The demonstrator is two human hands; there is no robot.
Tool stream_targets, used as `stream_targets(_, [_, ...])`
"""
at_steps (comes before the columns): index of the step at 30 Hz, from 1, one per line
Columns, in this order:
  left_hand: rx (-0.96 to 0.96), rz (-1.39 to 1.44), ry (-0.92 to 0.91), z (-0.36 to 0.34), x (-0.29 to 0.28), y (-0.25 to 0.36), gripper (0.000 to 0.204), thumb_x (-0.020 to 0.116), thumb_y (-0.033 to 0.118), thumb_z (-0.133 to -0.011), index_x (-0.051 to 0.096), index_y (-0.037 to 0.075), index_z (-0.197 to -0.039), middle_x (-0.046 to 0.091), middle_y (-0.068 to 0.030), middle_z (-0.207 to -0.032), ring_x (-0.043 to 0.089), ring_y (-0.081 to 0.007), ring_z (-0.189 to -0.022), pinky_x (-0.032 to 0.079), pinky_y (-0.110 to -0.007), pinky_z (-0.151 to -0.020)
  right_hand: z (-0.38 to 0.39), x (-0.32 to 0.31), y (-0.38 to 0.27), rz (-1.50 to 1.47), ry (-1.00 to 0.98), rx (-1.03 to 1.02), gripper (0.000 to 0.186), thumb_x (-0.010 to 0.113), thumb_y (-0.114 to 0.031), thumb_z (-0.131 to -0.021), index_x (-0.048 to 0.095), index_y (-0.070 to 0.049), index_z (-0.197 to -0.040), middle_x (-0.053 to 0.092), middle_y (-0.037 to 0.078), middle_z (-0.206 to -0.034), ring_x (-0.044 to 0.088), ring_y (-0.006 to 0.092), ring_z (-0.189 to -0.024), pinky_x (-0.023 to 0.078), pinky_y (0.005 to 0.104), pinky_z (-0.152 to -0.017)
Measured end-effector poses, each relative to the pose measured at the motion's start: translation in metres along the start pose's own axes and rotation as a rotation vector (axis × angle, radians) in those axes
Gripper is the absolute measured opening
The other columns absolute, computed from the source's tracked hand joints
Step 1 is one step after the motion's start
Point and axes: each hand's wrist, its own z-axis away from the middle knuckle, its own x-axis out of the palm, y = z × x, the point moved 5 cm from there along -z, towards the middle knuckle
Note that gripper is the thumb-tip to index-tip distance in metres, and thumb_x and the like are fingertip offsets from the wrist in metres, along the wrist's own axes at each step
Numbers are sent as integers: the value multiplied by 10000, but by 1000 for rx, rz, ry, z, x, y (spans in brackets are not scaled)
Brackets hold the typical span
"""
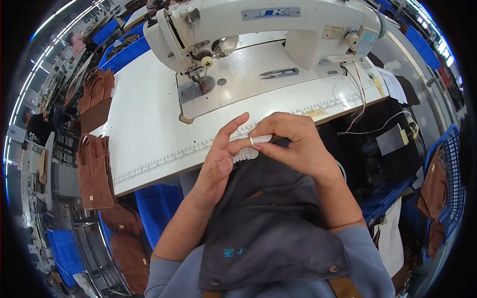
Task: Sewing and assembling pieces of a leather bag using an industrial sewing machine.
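Observation:
My left hand [218,159] is raised over the table's front edge with its fingers apart. A white finger cot [261,140] sits on one of its fingertips, pinched between the thumb and forefinger of my right hand [295,146]. Crinkled white finger coverings [245,155] show lower on the left hand. Beyond both hands stand a white sewing machine [310,44] and, on its bed, thread snips [278,73]. A dark grey apron [271,243] lies beneath my hands.
The white table [139,114] has a printed ruler along its front. Brown bags [92,174] hang at left beside blue bins [156,208]. A blue basket with brown pieces [449,184] stands right. Cables [362,114] run down at right. A co-worker [37,126] is at far left.

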Motion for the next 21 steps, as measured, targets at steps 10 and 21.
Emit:
stream_targets(10, [-86,-22,-115,6,8,-2,1321,653,755,-718,12,20,-1608,328,-269,-1565,460,-333,-1383,274,-426,-1180,-2,17,-9,151,-21,-120,341,877,-135,-696,744,-55,-1000,733,79,-903,689,263,-823,540,345,-752])
stream_targets(21, [-52,-15,-176,9,2,-3,1242,552,822,-772,62,33,-1598,176,-215,-1636,358,-352,-1455,307,-504,-1170,-2,24,-4,-6,-116,-42,277,847,-151,-742,748,-67,-987,728,106,-871,709,288,-789,551,340,-713])
